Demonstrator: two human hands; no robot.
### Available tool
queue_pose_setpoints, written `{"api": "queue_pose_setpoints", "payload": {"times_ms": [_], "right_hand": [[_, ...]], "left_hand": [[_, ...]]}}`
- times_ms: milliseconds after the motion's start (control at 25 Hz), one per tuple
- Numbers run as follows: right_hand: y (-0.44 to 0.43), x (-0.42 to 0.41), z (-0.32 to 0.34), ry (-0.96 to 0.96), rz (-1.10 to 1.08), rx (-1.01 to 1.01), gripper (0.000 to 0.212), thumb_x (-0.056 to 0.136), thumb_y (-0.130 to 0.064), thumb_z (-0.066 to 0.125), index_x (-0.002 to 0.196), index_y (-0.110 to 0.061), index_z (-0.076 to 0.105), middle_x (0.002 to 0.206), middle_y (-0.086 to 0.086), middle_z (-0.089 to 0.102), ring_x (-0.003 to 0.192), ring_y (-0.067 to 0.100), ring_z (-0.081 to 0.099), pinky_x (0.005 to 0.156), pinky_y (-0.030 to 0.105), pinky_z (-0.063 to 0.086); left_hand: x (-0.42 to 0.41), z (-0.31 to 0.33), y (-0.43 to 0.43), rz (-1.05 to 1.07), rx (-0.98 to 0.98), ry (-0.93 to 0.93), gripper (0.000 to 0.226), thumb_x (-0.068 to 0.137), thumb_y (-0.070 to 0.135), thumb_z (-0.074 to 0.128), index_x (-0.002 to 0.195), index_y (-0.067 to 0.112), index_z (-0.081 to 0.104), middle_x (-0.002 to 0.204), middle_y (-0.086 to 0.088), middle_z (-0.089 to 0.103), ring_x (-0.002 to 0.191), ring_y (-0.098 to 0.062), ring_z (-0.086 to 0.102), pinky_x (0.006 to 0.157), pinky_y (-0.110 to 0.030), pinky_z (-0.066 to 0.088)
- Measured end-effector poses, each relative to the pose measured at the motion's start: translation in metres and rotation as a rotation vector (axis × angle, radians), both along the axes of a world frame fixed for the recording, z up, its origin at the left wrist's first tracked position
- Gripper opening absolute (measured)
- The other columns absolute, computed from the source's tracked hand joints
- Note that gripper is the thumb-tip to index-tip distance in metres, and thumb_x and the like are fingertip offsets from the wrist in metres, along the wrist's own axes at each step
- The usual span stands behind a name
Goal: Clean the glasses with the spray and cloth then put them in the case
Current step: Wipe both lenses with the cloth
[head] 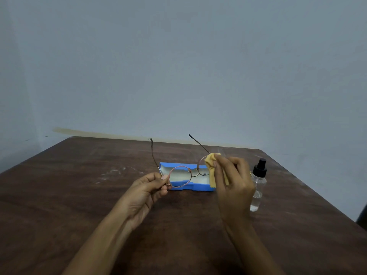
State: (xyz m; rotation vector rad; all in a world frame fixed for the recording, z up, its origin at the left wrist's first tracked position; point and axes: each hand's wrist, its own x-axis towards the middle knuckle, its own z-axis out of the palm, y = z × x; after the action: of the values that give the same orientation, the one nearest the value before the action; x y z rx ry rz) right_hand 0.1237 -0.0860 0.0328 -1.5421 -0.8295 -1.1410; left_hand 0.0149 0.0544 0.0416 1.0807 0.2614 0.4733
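Note:
I hold thin-rimmed round glasses [179, 167] above the table, their arms unfolded and pointing away from me. My left hand [148, 189] pinches the frame at the left lens's outer edge. My right hand [231, 181] pinches a yellow cloth [211, 169] wrapped around the right lens, which is mostly hidden by it. Behind the glasses lies the open blue case [198, 187] with a pale lining. The clear spray bottle [258, 185] with a black nozzle stands just right of my right hand.
All of this sits on a dark brown wooden table [79, 195] pushed against a plain grey-blue wall. The table's right edge slants close past the bottle. A dark object [363, 217] shows at the far right edge.

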Motion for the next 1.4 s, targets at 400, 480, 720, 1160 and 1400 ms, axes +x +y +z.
{"api": "queue_pose_setpoints", "payload": {"times_ms": [400, 480, 720, 1160, 1400], "right_hand": [[0.008, -0.008, -0.008, -0.067, 0.078, -0.159, 0.015, 0.084, -0.008, 0.057, 0.093, -0.003, 0.068, 0.081, 0.009, 0.060, 0.078, 0.009, 0.051, 0.072, 0.011, 0.040], [0.006, -0.007, -0.006, -0.017, 0.069, -0.107, 0.014, 0.083, -0.007, 0.057, 0.092, -0.003, 0.067, 0.082, 0.007, 0.059, 0.078, 0.006, 0.050, 0.074, 0.008, 0.038], [0.005, -0.004, -0.007, 0.105, 0.050, -0.041, 0.019, 0.083, -0.018, 0.052, 0.086, -0.005, 0.065, 0.082, 0.005, 0.062, 0.078, 0.003, 0.050, 0.072, 0.004, 0.037], [0.009, -0.005, -0.012, 0.147, 0.024, -0.109, 0.017, 0.081, -0.021, 0.052, 0.079, -0.008, 0.062, 0.076, 0.001, 0.061, 0.074, 0.001, 0.045, 0.070, 0.002, 0.032], [0.010, -0.007, -0.014, 0.252, 0.066, -0.091, 0.006, 0.077, -0.016, 0.059, 0.078, -0.010, 0.061, 0.077, -0.003, 0.057, 0.071, 0.005, 0.048, 0.064, 0.011, 0.039]], "left_hand": [[0.000, 0.000, 0.004, -0.018, -0.028, -0.002, 0.017, 0.084, 0.002, 0.050, 0.068, 0.002, 0.055, 0.047, 0.000, 0.061, 0.038, -0.003, 0.055, 0.041, -0.007, 0.047], [0.000, -0.001, 0.004, -0.030, -0.032, 0.003, 0.016, 0.084, 0.002, 0.050, 0.069, 0.002, 0.055, 0.048, -0.001, 0.061, 0.038, -0.003, 0.055, 0.041, -0.008, 0.047], [0.000, 0.000, 0.002, -0.039, -0.027, 0.002, 0.018, 0.083, 0.001, 0.050, 0.066, 0.002, 0.054, 0.049, -0.003, 0.060, 0.038, -0.003, 0.055, 0.041, -0.007, 0.047], [0.000, 0.000, 0.003, -0.049, -0.031, 0.023, 0.019, 0.085, 0.001, 0.049, 0.068, 0.004, 0.055, 0.049, -0.002, 0.057, 0.036, -0.003, 0.052, 0.038, -0.007, 0.045], [0.000, 0.000, 0.003, -0.052, -0.021, 0.023, 0.019, 0.084, 0.002, 0.049, 0.066, 0.004, 0.056, 0.050, -0.002, 0.057, 0.036, -0.002, 0.052, 0.037, -0.007, 0.045]]}}
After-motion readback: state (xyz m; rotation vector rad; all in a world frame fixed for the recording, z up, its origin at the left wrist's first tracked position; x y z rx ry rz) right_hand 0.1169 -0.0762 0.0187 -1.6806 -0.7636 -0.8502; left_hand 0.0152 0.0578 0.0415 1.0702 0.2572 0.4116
